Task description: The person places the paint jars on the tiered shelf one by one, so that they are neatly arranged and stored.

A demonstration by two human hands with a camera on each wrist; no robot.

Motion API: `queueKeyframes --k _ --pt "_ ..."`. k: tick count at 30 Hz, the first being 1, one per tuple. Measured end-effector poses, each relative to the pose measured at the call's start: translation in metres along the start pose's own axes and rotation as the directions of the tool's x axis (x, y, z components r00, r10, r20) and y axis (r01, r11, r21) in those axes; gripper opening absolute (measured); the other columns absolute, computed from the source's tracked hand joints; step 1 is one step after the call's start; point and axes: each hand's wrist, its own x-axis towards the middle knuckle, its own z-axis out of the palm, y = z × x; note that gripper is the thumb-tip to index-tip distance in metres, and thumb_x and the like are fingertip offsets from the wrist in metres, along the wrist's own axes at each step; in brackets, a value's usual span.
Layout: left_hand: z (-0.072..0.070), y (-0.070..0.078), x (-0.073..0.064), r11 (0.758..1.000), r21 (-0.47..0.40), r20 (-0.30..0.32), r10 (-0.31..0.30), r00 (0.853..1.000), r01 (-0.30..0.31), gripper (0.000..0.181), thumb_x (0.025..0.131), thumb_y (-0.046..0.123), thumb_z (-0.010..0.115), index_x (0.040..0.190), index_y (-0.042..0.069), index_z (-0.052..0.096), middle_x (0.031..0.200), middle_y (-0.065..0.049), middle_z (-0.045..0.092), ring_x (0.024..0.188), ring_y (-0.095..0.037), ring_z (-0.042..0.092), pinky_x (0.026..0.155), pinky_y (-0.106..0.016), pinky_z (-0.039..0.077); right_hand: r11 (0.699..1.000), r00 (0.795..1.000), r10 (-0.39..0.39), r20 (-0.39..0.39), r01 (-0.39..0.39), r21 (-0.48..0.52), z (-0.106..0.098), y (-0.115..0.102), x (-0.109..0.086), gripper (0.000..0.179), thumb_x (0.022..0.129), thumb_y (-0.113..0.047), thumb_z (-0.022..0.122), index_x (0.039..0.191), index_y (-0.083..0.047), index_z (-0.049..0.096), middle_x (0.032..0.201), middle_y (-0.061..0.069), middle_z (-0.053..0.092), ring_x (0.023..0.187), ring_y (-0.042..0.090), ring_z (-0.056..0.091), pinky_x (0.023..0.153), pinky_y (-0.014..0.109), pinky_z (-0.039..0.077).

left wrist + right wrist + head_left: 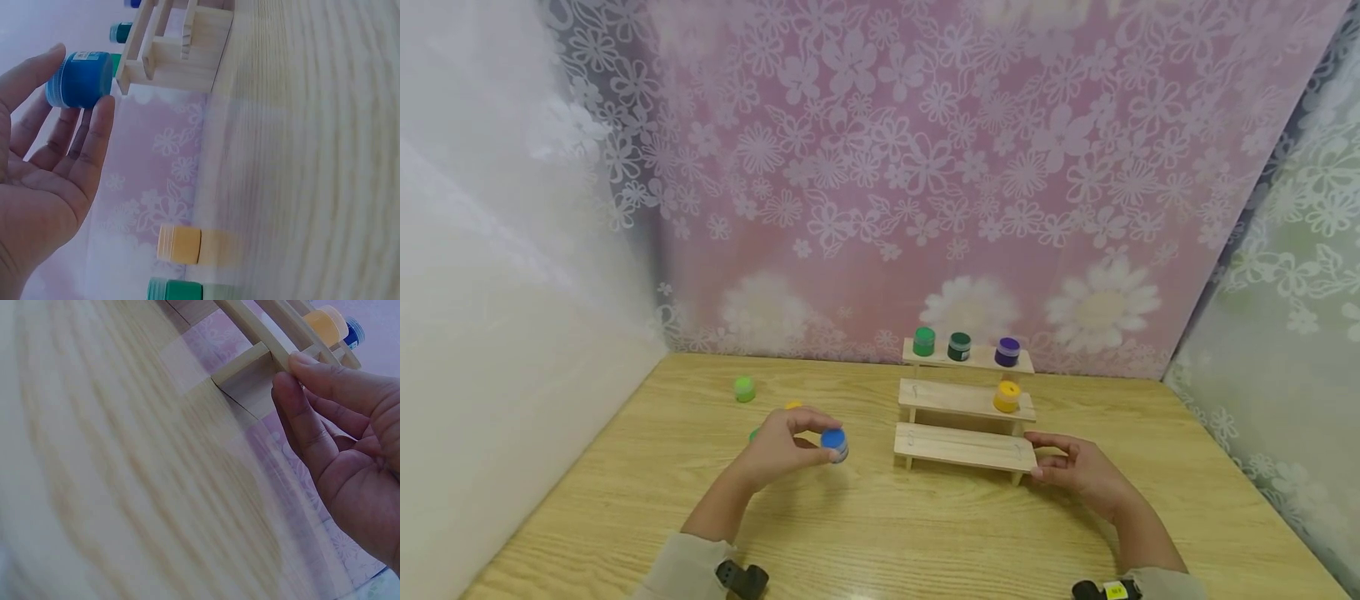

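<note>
My left hand (781,450) pinches a small blue paint jar (834,445) between thumb and fingers, raised above the table left of a three-step wooden display rack (962,447). In the left wrist view the jar (80,80) lies across the fingertips, its label showing. At the rack's other end, my right hand (1086,475) grips the right end of the lowest step, thumb at the front corner. The right wrist view shows thumb and forefinger (300,415) on that board end. On the top step stand a green jar (924,342), a dark green jar (958,347) and a purple jar (1007,352).
A yellow jar (1007,397) sits at the right of the middle step. On the table to the left are a light green jar (744,389), an orange-yellow jar (180,244) and a green jar (175,289), the latter two mostly behind my left hand in the head view.
</note>
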Motion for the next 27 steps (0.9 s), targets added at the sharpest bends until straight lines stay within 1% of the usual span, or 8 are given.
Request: queueKeyframes --k 6,9,11,16,18,23,27 --pt "0.010 0.006 0.002 0.999 0.013 -0.074 0.037 0.997 -0.036 0.036 0.081 0.018 0.082 0.114 0.006 0.072 0.123 -0.011 0.059 0.109 -0.033 0.058 0.080 -0.032 0.057 1.000 1.000 0.007 -0.001 -0.007 -0.011 0.000 -0.002 0.000 0.070 0.092 -0.012 0.070 0.146 0.010 0.032 0.106 0.013 0.069 0.098 0.016 0.067 0.083 0.028 0.055" --pt "0.017 0.011 0.006 0.998 0.028 -0.103 0.051 0.993 -0.048 0.035 0.080 0.020 0.083 0.112 0.009 0.073 0.119 -0.008 0.062 0.108 -0.031 0.059 0.079 -0.031 0.057 1.000 1.000 0.009 -0.010 -0.009 -0.016 0.000 -0.002 0.000 0.071 0.092 -0.013 0.070 0.146 0.011 0.032 0.105 0.012 0.069 0.097 0.016 0.067 0.083 0.028 0.055" --pt "0.021 0.013 0.009 0.998 0.038 -0.115 0.050 0.992 -0.046 0.034 0.080 0.021 0.083 0.111 0.011 0.074 0.116 -0.005 0.063 0.108 -0.029 0.059 0.079 -0.030 0.057 1.000 1.000 0.010 -0.012 -0.010 -0.012 0.000 -0.001 0.000 0.070 0.091 -0.013 0.070 0.146 0.011 0.032 0.104 0.012 0.069 0.097 0.015 0.067 0.082 0.028 0.055" --pt "0.032 0.019 0.017 0.998 0.035 -0.123 0.060 0.991 -0.056 0.034 0.079 0.020 0.083 0.111 0.011 0.074 0.117 -0.004 0.064 0.107 -0.025 0.060 0.078 -0.030 0.057 1.000 1.000 0.000 -0.006 0.000 0.000 0.002 0.001 0.000 0.068 0.092 -0.012 0.069 0.146 0.010 0.034 0.108 0.012 0.068 0.097 0.016 0.067 0.083 0.029 0.055" --pt "0.035 0.020 0.020 0.998 0.028 -0.121 0.064 0.991 -0.061 0.033 0.080 0.019 0.083 0.111 0.011 0.074 0.118 -0.005 0.064 0.107 -0.025 0.060 0.078 -0.030 0.057 1.000 1.000 -0.004 -0.004 0.004 -0.004 0.003 0.001 0.000 0.067 0.092 -0.012 0.069 0.146 0.009 0.034 0.109 0.013 0.067 0.098 0.017 0.067 0.083 0.029 0.055" --pt "0.041 0.024 0.028 0.998 0.033 -0.118 0.064 0.991 -0.060 0.034 0.080 0.020 0.083 0.112 0.010 0.074 0.116 -0.003 0.064 0.107 -0.025 0.060 0.078 -0.029 0.057 1.000 1.000 0.003 -0.010 -0.003 -0.009 0.003 -0.001 -0.001 0.069 0.091 -0.013 0.070 0.146 0.010 0.034 0.109 0.012 0.067 0.097 0.017 0.066 0.083 0.029 0.055" --pt "0.044 0.028 0.034 0.996 0.048 -0.125 0.075 0.989 -0.069 0.035 0.080 0.022 0.083 0.112 0.011 0.074 0.116 -0.001 0.064 0.107 -0.023 0.060 0.079 -0.029 0.057 1.000 1.000 0.006 -0.015 -0.006 -0.012 0.002 -0.004 -0.003 0.070 0.091 -0.013 0.071 0.146 0.010 0.033 0.108 0.013 0.068 0.097 0.017 0.067 0.083 0.029 0.055"
